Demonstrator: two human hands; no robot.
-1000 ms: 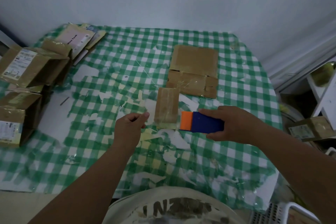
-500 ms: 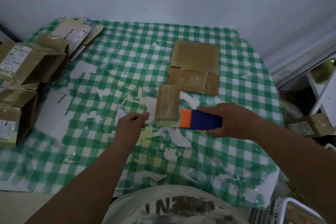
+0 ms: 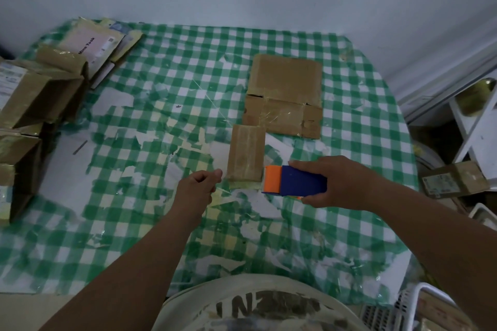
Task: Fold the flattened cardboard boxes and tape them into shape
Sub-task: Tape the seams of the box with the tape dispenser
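Right hand: your right hand (image 3: 340,183) grips the blue-and-orange tape dispenser (image 3: 294,179).
Left hand: your left hand (image 3: 197,187) pinches a clear tape strip (image 3: 224,191).
Box: the small brown cardboard box (image 3: 246,154) lies mid-surface, touching the dispenser's orange end.
Flat box: the flattened brown cardboard box (image 3: 285,95) rests behind it.

Two hands work above a green-checked table (image 3: 349,67): the left hand (image 3: 197,191) and the right hand (image 3: 341,183). One blue-and-orange tape dispenser (image 3: 294,180) sits at the table's centre. Two flat cardboard pieces lie there, a small one (image 3: 246,156) and a larger one (image 3: 285,94). Two folded boxes (image 3: 40,94) (image 3: 18,166) stand at the table's left edge.
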